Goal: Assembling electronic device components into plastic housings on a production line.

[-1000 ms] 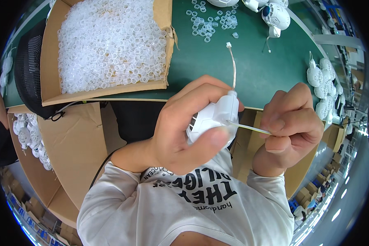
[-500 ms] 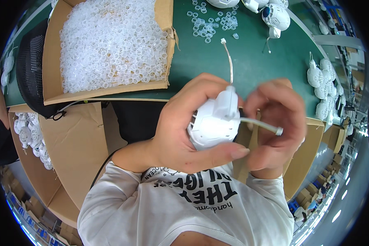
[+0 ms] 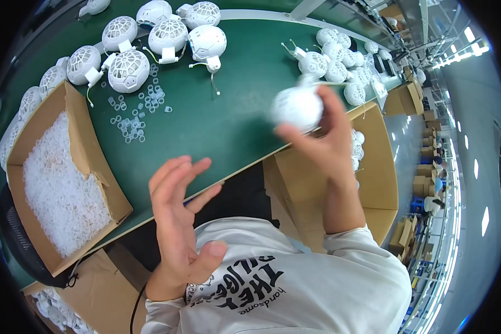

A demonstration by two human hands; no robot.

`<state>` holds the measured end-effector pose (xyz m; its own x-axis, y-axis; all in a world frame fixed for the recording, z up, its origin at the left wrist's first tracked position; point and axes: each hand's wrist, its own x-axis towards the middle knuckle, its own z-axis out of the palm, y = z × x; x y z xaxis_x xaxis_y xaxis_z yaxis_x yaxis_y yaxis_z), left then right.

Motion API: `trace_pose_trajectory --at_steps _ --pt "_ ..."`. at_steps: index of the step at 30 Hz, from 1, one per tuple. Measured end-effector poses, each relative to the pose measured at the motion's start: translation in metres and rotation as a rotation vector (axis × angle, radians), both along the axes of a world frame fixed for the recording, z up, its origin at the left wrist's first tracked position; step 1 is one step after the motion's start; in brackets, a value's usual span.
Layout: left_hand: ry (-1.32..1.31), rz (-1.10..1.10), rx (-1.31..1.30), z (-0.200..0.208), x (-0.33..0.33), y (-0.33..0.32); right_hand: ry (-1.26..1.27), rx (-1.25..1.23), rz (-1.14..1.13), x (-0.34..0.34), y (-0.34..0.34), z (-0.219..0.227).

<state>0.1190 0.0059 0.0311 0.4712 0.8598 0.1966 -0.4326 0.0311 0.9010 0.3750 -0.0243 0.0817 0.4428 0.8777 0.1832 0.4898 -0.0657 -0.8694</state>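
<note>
My right hand (image 3: 329,136) grips a white round plastic housing (image 3: 296,108) above the right part of the green table. The housing and its short neck are blurred by motion. Thumb and fingers close round its right side. Nothing is in my left hand (image 3: 178,214), which hovers at the table's front edge with its fingers apart. Several small clear plastic rings (image 3: 132,129) lie scattered on the tabletop beyond it. To its left, a torn-edged cardboard box (image 3: 103,172) holds a heap of the same kind of rings (image 3: 67,189).
Vented white housings with wires (image 3: 129,71) stand in a group at the far left. More housings (image 3: 335,71) are clustered at the far right. An open cardboard box (image 3: 379,167) below the right table edge holds white pieces. Another box (image 3: 89,284) sits lower left.
My left hand has let go of the white housing; my right hand now holds it farther right over the table. The view has turned rightward, showing more of the right side.
</note>
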Motion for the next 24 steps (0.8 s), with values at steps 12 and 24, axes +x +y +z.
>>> trace_pose_trajectory --at_steps 12,24 --pt "0.225 0.019 0.3 0.022 0.013 0.005 -0.782 -0.342 -0.594 0.209 0.027 0.062" --pt "0.198 0.048 0.283 0.044 -0.06 0.025 -0.901 0.175 0.049 -0.018 0.095 0.055"
